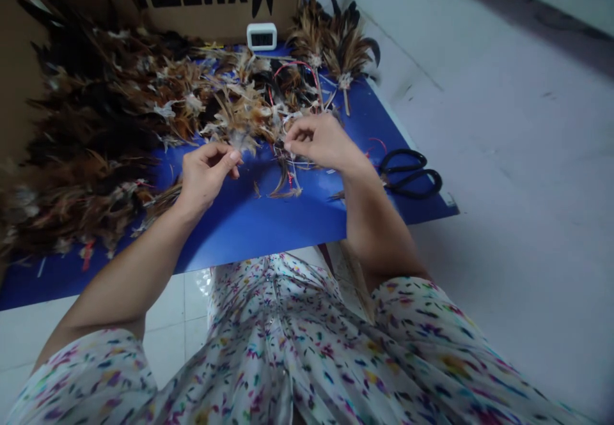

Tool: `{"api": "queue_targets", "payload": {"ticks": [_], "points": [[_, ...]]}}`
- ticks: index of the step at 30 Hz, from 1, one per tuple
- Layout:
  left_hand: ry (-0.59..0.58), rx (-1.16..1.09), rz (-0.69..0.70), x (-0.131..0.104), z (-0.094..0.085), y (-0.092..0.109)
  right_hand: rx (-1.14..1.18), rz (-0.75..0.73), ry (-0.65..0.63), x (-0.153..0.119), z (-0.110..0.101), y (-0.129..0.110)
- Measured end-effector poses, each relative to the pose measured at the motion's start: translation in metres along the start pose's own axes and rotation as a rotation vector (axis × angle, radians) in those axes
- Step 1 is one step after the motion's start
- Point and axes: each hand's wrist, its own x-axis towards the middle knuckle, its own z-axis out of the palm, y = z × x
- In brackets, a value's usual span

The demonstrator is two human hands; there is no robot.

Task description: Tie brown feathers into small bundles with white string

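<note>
My left hand (208, 169) is closed in a pinch, thumb against forefinger, on the fluffy pale base of a brown feather (242, 136). Its far end blends into the pile behind. My right hand (316, 139) has its fingers pressed together at the pile's right side; whatever they hold, if anything, is too small to make out. Just below them, on the blue board (230, 227), lie a few loose feathers (283, 185) with bits of red string. Brown and black feathers form a large heap (192, 102) ahead of both hands and to the left.
Black-handled scissors (411, 172) lie by the board's right edge. Two tied feather bunches (343, 48) rest at the back right, beside a small white digital clock (261, 37). A cardboard box (215, 19) stands behind the heap. The tiled floor shows below the board.
</note>
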Motion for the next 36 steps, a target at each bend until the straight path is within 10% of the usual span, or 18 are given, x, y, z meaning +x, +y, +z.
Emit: {"api": "queue_targets", "payload": {"ticks": [7, 14, 27, 36], "points": [[0.011, -0.016, -0.014, 0.001, 0.001, 0.001, -0.344, -0.111, -0.427, -0.007, 0.002, -0.002], [0.007, 0.007, -0.028, 0.001, 0.0, -0.003, -0.467, -0.131, -0.489, -0.01, 0.021, -0.009], [-0.003, -0.085, -0.093, 0.001, 0.002, 0.005, 0.257, 0.073, 0.138, 0.003, 0.013, -0.008], [-0.115, -0.205, -0.201, -0.002, 0.002, 0.009, 0.575, 0.183, 0.146, 0.002, 0.019, -0.01]]}}
